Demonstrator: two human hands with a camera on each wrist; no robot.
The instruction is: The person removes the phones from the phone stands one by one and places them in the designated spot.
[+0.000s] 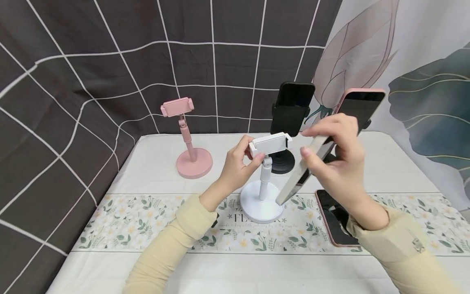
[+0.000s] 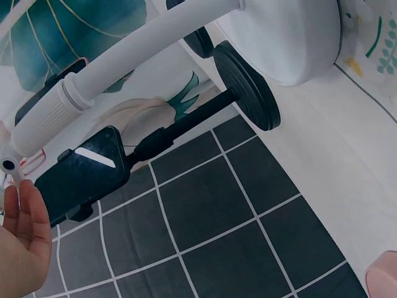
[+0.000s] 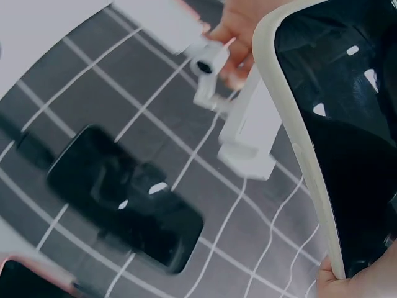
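A white phone stand (image 1: 265,179) stands upright on the table, its clamp (image 1: 271,143) at the top with no phone in it. The left hand (image 1: 236,167) grips the left end of this clamp between thumb and fingers. In the left wrist view, fingers (image 2: 37,214) curl near the stand's joint. The right hand (image 1: 341,155) holds a phone in a cream case (image 1: 293,183) by its edges, tilted, just right of the white stand. Its dark screen (image 3: 329,99) fills the right of the right wrist view.
Left at the back is an unloaded pink phone stand (image 1: 194,163). Behind the white stand, a black stand (image 1: 284,163) carries a black phone (image 1: 295,96). A pink-cased phone (image 1: 363,104) stands upright behind the right hand. Another phone (image 1: 330,204) lies flat on the floral runner (image 1: 143,222).
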